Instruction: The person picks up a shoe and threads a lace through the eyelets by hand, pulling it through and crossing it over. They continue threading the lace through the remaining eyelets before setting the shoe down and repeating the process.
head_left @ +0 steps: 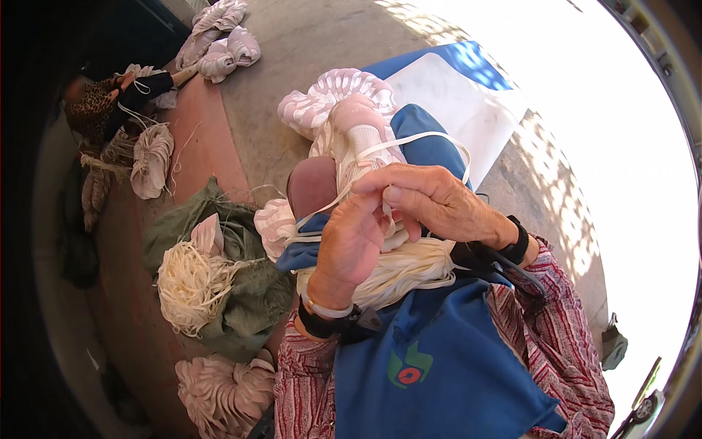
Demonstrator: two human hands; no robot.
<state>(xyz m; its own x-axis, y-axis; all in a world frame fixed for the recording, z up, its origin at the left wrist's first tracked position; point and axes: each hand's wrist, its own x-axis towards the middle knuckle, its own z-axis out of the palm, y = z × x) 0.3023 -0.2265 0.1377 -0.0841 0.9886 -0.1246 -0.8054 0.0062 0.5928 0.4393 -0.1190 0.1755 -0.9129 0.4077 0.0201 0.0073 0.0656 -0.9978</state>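
Observation:
Across my lap lies a pink-and-white shoe upper (357, 124), its eyelet side toward me. A flat cream shoelace (424, 137) rises from it in a loop to the right. My left hand (347, 245) is closed, palm partly turned up, with fingertips meeting those of my right hand (442, 201). The right fingers are bent in a pinch on the lace just above the upper, and a short length hangs between the hands. Below them a thick bundle of cream laces (406, 272) rests on my blue apron (446, 358). The exact fingertip grip is partly hidden.
More stacked uppers (292, 110) sit beyond my knees. At left, a green sack (252, 311) carries a tangle of laces (191, 289); another pile of uppers (227, 391) lies nearer. A person (95, 110) sits at far left among uppers. A white sheet (453, 102) lies ahead.

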